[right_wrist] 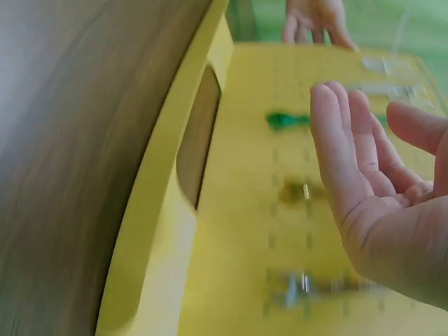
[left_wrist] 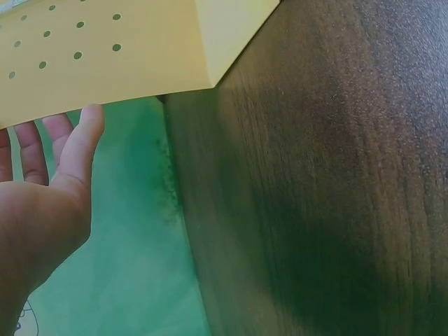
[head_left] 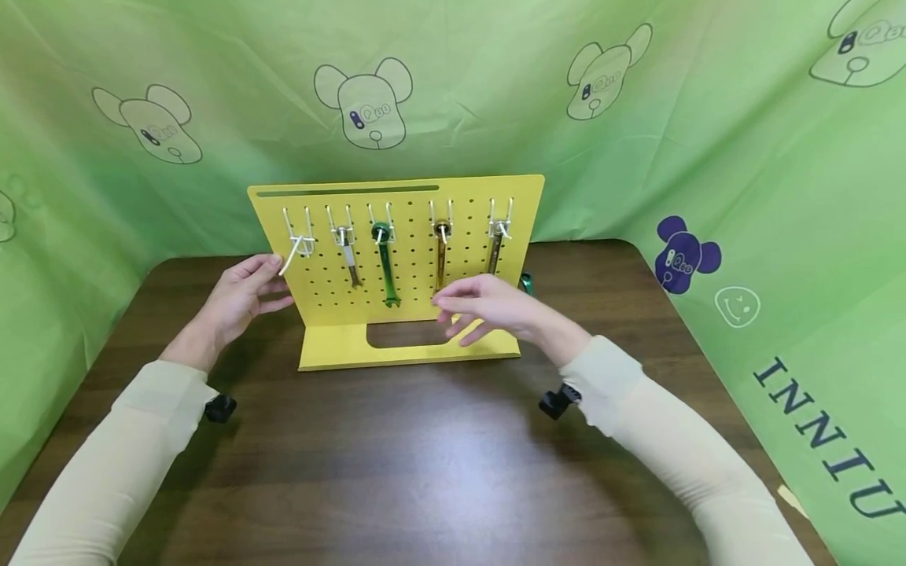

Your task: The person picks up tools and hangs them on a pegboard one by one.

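We locate the yellow pegboard [head_left: 414, 291] upright at the centre of the head frame, its base resting on the dark wooden table [head_left: 396, 440]. We read the hanging row from left to right: a white hook [head_left: 291, 256] at the board's upper left, then a silver wrench [head_left: 349, 259], a green wrench [head_left: 386, 271], a gold wrench [head_left: 442, 259] and a dark wrench [head_left: 495, 253], each suspended from its own hook with its lower end downward.

We note the left hand [head_left: 241, 297], centre left of the head frame, at the board's left edge. Its thumb and fingers pinch that edge; in the left wrist view the fingers pass behind the board at upper left.

We note the right hand [head_left: 488, 305] right of centre, in front of the board's lower right, near the lower end of the gold wrench. Its four fingers lie side by side, slightly bent, with the thumb apart in the right wrist view; they grip nothing. We cannot tell whether a fingertip touches the gold wrench.

A green ring-shaped part [head_left: 526, 284] shows beyond the board's right edge. A green printed curtain [head_left: 481, 118] spans the upper frame.
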